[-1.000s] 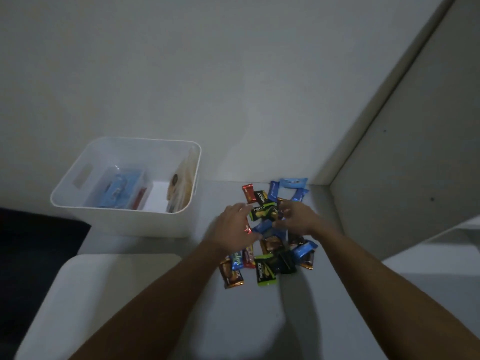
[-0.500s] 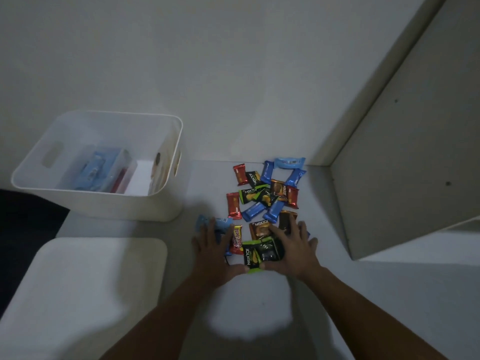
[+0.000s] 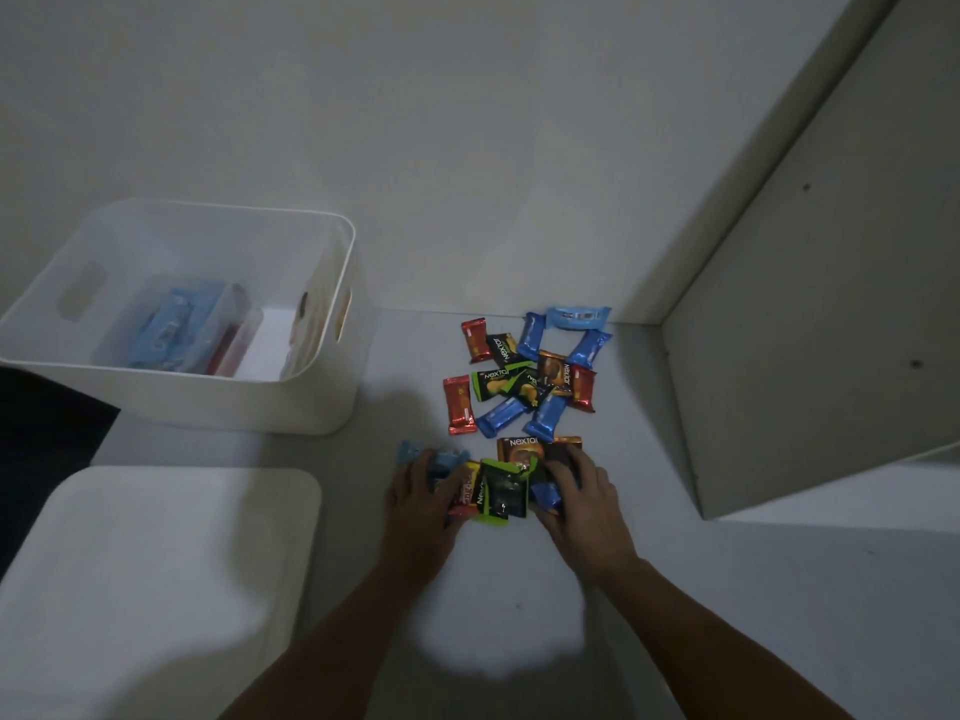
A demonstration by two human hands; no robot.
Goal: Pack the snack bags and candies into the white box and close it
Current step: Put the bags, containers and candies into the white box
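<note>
Both hands cup the near cluster of candies [image 3: 498, 485] from either side — left hand [image 3: 421, 504] with fingers curled over the blue and red wrappers, right hand [image 3: 582, 504] with fingers curled onto the dark and blue ones. We read it as a two-handed scoop, not a lift yet. Wrappers look light, slick and crinkly, so we expect them to slide out of a loose squeeze; better to press inward low, palms under the edges. The far pile [image 3: 530, 374] lies loose on the table [image 3: 779, 589], untouched. The white box [image 3: 332, 407] sits far left, open, blue packets already inside. Its lid [image 3: 156, 589] lies near left — off.
</note>
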